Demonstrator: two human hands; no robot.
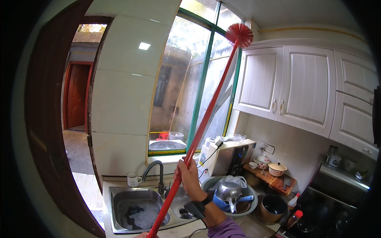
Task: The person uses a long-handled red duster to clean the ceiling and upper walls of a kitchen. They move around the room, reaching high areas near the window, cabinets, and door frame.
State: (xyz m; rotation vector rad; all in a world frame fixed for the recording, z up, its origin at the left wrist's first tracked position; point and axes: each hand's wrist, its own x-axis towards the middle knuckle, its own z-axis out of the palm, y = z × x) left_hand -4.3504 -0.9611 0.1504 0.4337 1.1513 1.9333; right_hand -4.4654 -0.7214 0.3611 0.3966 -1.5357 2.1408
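Observation:
A long red pole [203, 125] with a round red bristle brush [239, 35] at its top slants up across the view. My right hand [186, 177] is closed around the pole's middle, above the sink; a dark band and device are on that wrist. At the bottom edge my left hand [144, 235] shows only in part, by the pole's lower end; its fingers are mostly hidden. The brush head is up by the top of the green-framed window [202, 80], beside the wall cabinets; whether it touches anything is unclear.
Below is a steel double sink [135, 227] with sudsy water in the left basin, a curved faucet [161, 169] and a white mug [132, 180]. To the right stand a basin [253, 202] of cookware, a countertop appliance [230, 157], a black-lined pot [272, 206] and white cabinets [260, 80].

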